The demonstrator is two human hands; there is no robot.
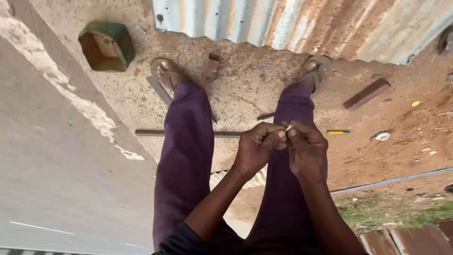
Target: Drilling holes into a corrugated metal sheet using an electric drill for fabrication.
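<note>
- head view, hands: your left hand (257,147) and right hand (306,147) meet over your right thigh, knuckles up, fingertips touching.
- small metal ring (289,127): pinched at the fingertips of your right hand, fingers curled tight around it; it sits just where the two hands meet.
- left hand: fingers folded shut, thumb and forefinger pressed toward the ring; you cannot tell whether it grips the ring itself or something too small to make out.
- legs: purple trousers (184,156), feet in sandals (165,71) on bare sandy ground.
- ground items: long thin metal rod (151,133) lying across behind your legs; green box (107,46) open, far left; flat metal bar (366,94) to the right; yellow and green pencil (338,132) near your right hand; small round cap (382,135) just beyond it.
- backdrop: rusted corrugated sheet (302,23) along the top.
</note>
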